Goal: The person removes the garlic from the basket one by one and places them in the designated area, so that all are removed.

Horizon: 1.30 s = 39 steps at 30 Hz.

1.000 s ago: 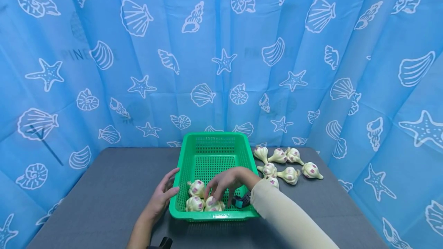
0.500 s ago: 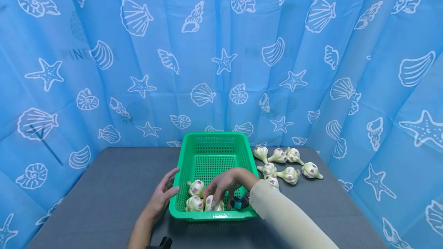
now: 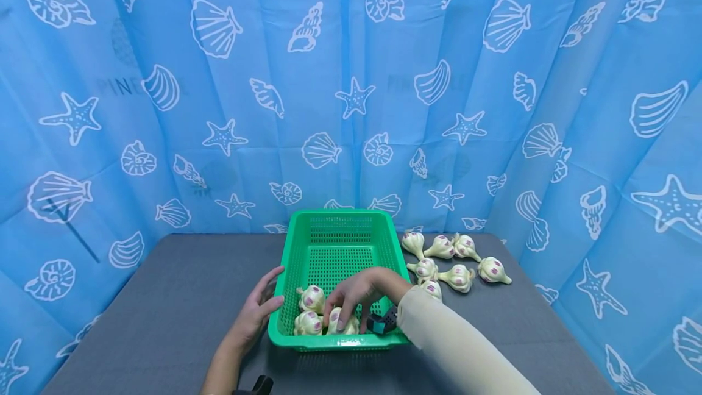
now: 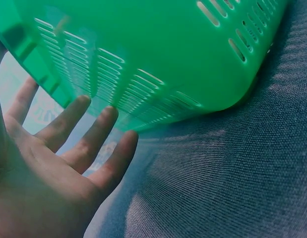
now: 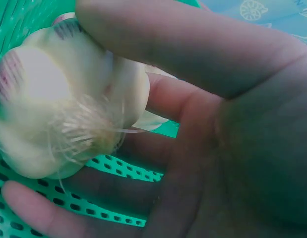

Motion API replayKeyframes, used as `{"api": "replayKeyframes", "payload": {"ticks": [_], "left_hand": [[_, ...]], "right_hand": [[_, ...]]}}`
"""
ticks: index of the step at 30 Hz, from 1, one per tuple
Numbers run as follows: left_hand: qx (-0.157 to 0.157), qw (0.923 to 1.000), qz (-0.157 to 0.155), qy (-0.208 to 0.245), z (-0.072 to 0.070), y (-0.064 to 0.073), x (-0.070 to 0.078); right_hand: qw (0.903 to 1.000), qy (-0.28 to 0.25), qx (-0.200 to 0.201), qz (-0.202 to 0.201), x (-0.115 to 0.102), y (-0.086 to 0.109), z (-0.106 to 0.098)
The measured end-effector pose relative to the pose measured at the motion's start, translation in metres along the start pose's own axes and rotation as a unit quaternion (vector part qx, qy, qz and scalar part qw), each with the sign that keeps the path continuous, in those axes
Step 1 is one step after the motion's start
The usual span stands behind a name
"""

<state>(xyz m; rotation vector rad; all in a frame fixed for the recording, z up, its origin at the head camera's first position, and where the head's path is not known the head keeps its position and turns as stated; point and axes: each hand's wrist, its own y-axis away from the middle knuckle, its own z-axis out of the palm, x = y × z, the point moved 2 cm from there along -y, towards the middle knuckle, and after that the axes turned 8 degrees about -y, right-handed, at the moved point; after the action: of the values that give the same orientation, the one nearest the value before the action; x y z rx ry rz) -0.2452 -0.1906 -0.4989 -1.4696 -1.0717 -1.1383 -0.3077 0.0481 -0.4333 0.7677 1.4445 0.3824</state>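
In the head view a green basket (image 3: 340,341) holds several white garlic bulbs with purple marks near its front wall. My right hand (image 3: 359,291) reaches down inside and grips one garlic bulb (image 3: 347,323); two others, a front bulb (image 3: 308,323) and one behind it (image 3: 312,299), sit just left of it. The right wrist view has the thumb over the gripped garlic, its root hairs turned toward the camera, and the fingers around its far side. My left hand (image 3: 259,305) rests at the basket's left rim, fingers spread and relaxed along the outer wall.
Several more garlic bulbs (image 3: 457,278) lie on the grey tabletop (image 3: 181,309) to the right of the basket. A blue curtain (image 3: 351,108) printed with white shells and starfish stands behind and at both sides. A black wrist strap (image 3: 382,320) is on the right wrist.
The gripped garlic bulb has turned a little and shifted slightly right, away from the front left bulb, with my right hand still on it. The left hand and basket have not moved.
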Motion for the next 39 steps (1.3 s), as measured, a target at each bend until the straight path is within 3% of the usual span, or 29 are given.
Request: {"api": "replayKeyframes", "payload": {"ticks": [19,39], "left_hand": [[-0.017,0.9997,0.008,0.013,-0.001,-0.001,-0.002],[-0.023,0.9993,0.026,0.012,-0.001,0.0,0.0]], "right_hand": [[0.9956,0.03,0.031,-0.083,0.002,0.02,-0.015],[0.9744,0.028,0.13,-0.182,0.003,0.04,-0.022]]}}
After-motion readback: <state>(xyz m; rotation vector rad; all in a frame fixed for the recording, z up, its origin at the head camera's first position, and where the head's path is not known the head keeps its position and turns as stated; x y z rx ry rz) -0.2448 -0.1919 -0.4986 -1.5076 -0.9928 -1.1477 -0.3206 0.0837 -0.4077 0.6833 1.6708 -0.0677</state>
